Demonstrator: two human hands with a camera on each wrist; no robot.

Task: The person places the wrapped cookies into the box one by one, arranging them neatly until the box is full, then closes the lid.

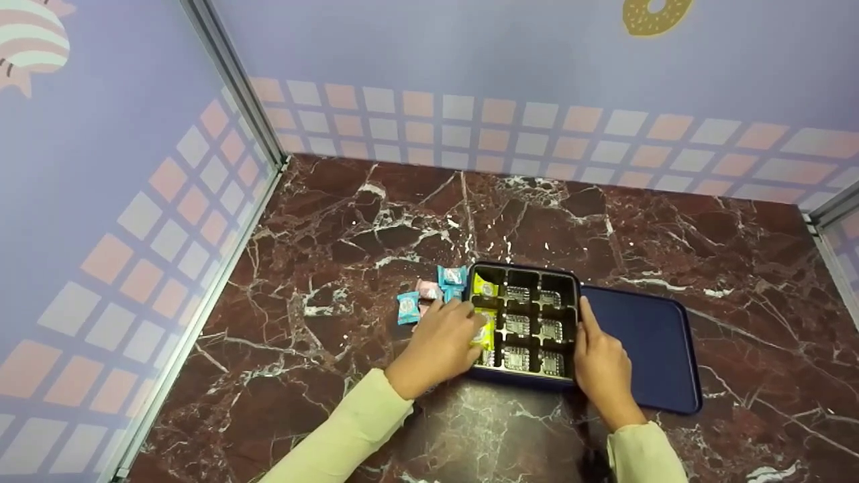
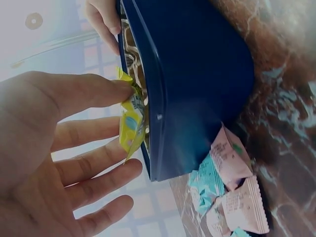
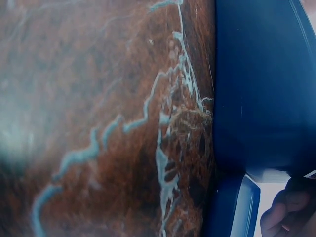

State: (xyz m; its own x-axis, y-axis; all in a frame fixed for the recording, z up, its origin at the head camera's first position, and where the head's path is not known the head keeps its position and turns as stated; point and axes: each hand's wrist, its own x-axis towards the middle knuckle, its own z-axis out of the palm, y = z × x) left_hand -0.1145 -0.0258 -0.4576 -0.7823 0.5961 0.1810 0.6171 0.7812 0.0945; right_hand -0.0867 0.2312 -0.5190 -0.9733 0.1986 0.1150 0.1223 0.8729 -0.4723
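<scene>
A dark blue box (image 1: 523,381) holds a black divided tray (image 1: 535,307) with several compartments. My left hand (image 1: 439,342) reaches over the box's left side, and its thumb and index finger pinch a yellow wrapped candy (image 2: 132,121) at the rim. Its other fingers are spread apart. Another yellow candy (image 1: 484,286) sits in the far left compartment. My right hand (image 1: 604,365) holds the box's right wall, one finger lying along the rim. In the right wrist view only some dark, curled fingers (image 3: 286,212) show beside the box.
Several blue and pink wrapped candies, including a blue one (image 1: 407,308) and a pink one (image 2: 232,158), lie left of the box. A dark blue lid (image 1: 644,349) lies on the marbled tabletop (image 1: 322,235) at the right. Panels (image 1: 416,54) stand behind and at both sides.
</scene>
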